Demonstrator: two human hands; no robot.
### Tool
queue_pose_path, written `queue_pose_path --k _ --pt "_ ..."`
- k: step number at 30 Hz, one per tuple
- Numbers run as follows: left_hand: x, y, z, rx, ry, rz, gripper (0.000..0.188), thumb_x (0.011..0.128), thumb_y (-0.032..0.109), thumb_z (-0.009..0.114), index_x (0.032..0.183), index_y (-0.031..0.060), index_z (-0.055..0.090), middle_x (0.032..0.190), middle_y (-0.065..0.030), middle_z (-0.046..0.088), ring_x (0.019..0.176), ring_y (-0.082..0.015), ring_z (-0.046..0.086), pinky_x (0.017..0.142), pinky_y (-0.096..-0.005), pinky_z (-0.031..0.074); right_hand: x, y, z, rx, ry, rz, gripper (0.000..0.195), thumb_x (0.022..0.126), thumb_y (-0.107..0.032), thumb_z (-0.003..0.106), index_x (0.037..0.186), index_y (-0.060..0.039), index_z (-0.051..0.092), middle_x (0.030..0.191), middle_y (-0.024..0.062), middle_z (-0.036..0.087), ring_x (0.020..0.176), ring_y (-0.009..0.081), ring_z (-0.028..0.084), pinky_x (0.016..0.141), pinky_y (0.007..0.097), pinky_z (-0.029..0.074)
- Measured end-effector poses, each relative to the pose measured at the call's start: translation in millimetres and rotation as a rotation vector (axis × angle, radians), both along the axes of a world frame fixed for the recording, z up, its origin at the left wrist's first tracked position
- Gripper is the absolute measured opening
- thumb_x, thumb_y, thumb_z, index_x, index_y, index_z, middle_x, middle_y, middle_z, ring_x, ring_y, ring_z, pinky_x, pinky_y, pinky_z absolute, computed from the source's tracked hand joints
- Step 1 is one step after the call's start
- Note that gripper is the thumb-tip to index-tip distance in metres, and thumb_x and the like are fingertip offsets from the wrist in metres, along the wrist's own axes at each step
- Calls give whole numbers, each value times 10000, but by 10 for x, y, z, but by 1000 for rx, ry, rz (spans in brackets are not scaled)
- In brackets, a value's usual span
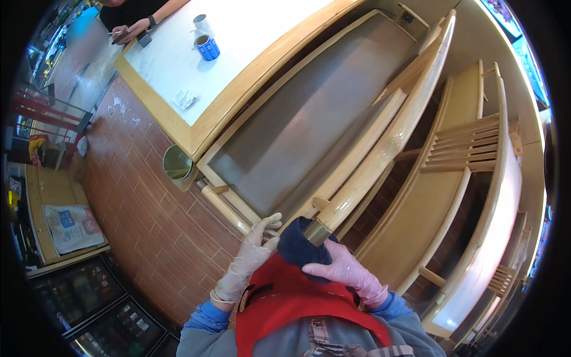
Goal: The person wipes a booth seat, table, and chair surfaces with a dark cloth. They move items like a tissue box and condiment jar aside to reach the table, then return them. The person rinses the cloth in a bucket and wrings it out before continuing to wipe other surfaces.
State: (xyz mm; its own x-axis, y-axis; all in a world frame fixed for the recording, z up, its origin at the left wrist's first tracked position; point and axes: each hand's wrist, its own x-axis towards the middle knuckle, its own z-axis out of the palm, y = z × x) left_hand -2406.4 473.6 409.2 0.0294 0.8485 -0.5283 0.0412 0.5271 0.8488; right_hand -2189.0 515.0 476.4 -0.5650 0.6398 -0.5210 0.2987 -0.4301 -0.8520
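My right hand [345, 267], in a pink glove, grips a dark blue cloth [299, 243]. The cloth lies against the metal-capped end [317, 232] of a wooden bench's top rail [374, 169]. My left hand [256, 243], in a whitish translucent glove, is beside the cloth with fingers apart and nothing in them. Its fingertips are near the front corner of the grey-brown bench seat [308, 107]; contact with the frame cannot be told. Below both hands is my red apron [290, 303].
A white-topped table [250, 53] with wood edging bears label rolls [207, 47] and a crumpled packet [184, 99]. A bin [177, 163] stands by its corner. More wooden benches [415, 205] are on the right. A person's hands [129, 33] hold a phone across the table.
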Motion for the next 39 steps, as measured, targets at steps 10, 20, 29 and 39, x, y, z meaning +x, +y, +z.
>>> queue_pose_path --k 10,20,29,39 --pt "-530 -373 -405 -43 258 -196 385 924 261 564 1257 69 548 1187 -155 581 1094 -247 573 934 -347 457 -248 -440 -503 4 -217 -179 657 787 -313 759 1297 -14 472 1136 128 629 1033 187 594 899 317 470" --pt "-812 -696 -830 -255 25 -255 481 961 402 483 1248 17 525 1007 -120 634 909 -234 619 764 -346 513 -792 -1298 -941 -351 -106 -1011 585 859 -246 699 1322 13 453 1198 79 590 1068 154 560 955 291 436" --pt "-719 -767 -415 -393 -16 -297 564 859 296 687 1250 -22 434 931 -124 635 826 -168 629 717 -287 518 -1012 -1230 -1273 -262 -129 -862 670 845 -322 699 1341 29 415 1259 132 554 1151 189 519 1008 309 391" --pt "-397 -663 -125 -618 241 -329 257 811 256 727 860 24 627 664 -43 614 564 -115 582 524 -251 475 -575 -1633 -1281 -287 21 -861 609 841 -421 671 1284 -35 512 1193 124 617 1088 193 586 938 306 446"
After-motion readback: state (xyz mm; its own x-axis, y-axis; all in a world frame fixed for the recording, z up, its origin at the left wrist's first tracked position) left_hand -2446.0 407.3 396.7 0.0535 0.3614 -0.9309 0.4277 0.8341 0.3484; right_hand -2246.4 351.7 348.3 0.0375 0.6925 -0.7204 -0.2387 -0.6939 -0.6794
